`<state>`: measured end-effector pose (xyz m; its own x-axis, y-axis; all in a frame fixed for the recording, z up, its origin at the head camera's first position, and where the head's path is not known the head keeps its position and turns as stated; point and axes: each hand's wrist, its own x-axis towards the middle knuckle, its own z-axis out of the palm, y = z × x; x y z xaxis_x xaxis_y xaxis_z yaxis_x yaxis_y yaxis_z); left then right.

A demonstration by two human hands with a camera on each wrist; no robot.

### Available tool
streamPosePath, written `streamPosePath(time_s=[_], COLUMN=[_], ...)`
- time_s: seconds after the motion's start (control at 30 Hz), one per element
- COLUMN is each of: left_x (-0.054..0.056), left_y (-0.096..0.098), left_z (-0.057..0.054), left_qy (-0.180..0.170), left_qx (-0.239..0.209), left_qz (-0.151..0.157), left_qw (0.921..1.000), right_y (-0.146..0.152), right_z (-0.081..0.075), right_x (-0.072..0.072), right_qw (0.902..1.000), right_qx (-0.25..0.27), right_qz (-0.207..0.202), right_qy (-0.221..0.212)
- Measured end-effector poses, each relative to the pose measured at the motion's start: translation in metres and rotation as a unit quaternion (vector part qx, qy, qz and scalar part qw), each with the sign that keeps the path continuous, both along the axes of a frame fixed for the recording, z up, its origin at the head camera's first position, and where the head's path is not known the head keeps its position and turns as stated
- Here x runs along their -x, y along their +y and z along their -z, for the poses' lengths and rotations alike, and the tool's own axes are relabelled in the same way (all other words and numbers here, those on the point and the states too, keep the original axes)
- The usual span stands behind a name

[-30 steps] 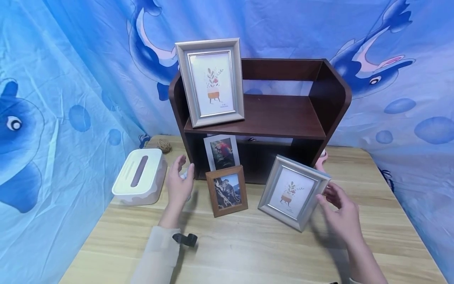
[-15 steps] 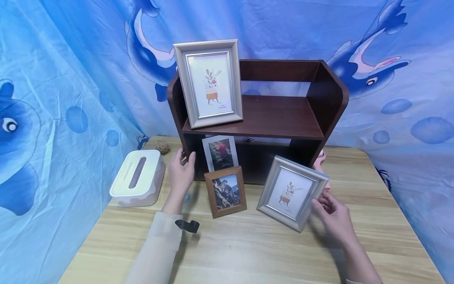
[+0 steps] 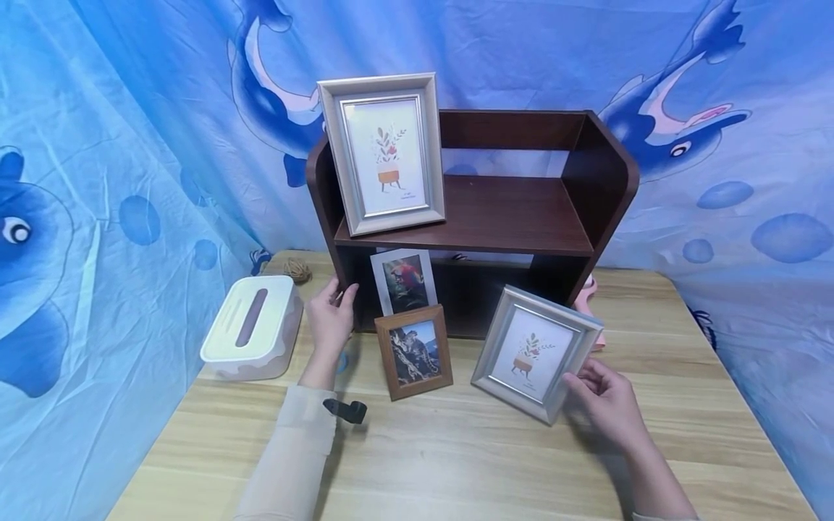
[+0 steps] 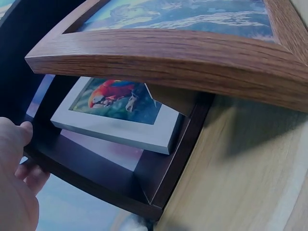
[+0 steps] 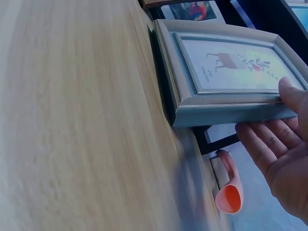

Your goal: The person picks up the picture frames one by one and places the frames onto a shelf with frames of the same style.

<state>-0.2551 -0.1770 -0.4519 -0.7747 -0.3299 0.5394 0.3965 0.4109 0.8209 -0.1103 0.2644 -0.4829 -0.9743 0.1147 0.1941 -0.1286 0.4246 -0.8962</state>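
My left hand [image 3: 331, 318] holds the front edge of the left side panel of a dark brown two-tier shelf [image 3: 521, 210]; the left wrist view has the thumb on one face, fingers on the other. At the right, my right hand [image 3: 609, 401] pinches the side of a silver picture frame [image 3: 534, 354] with a potted-plant print, thumb on the front and fingers behind. It leans back on the table. A similar, larger silver frame [image 3: 391, 159] stands on the upper tier. Inside the lower tier is a white frame [image 4: 118, 115] with a parrot picture, partly behind a brown wooden frame [image 3: 415, 352] with a leopard picture.
A white tissue box [image 3: 254, 325] sits left of the shelf, with a small ball of twine [image 3: 297, 270] behind it. Beyond the silver frame lies a pink object [image 5: 230, 192] with an orange hollow end. Blue dolphin-printed cloth [image 3: 521, 51] hangs behind the table.
My left hand has moved in to the shelf's side panel and taken hold of it. The right hand has slid slightly down along the frame's edge. The frames stay in place.
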Motion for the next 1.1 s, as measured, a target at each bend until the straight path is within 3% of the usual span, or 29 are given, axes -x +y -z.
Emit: streamPosePath(time_s=[0.23,0.5,0.73,1.1], left_x=[0.001,0.002,0.002,0.002], left_y=[0.0,0.0,0.001,0.001], left_z=[0.004,0.006,0.006,0.006], left_qy=[0.009,0.02,0.026,0.019], left_qx=[-0.014,0.003,0.002,-0.006], left_qz=[-0.004,-0.021,-0.018,-0.017], left_qw=[0.9998,0.9996,0.9995,0.9997], right_y=[-0.002,-0.003,-0.002,0.001], right_z=[0.001,0.002,-0.001,-0.024], right_x=[-0.002,-0.003,-0.005,-0.016], right_qw=[0.9994,0.9979,0.9954,0.9818], right_qx=[0.034,0.059,0.088,0.171], right_qz=[-0.003,-0.006,-0.024,-0.06], right_qy=[0.009,0.025,0.032,0.057])
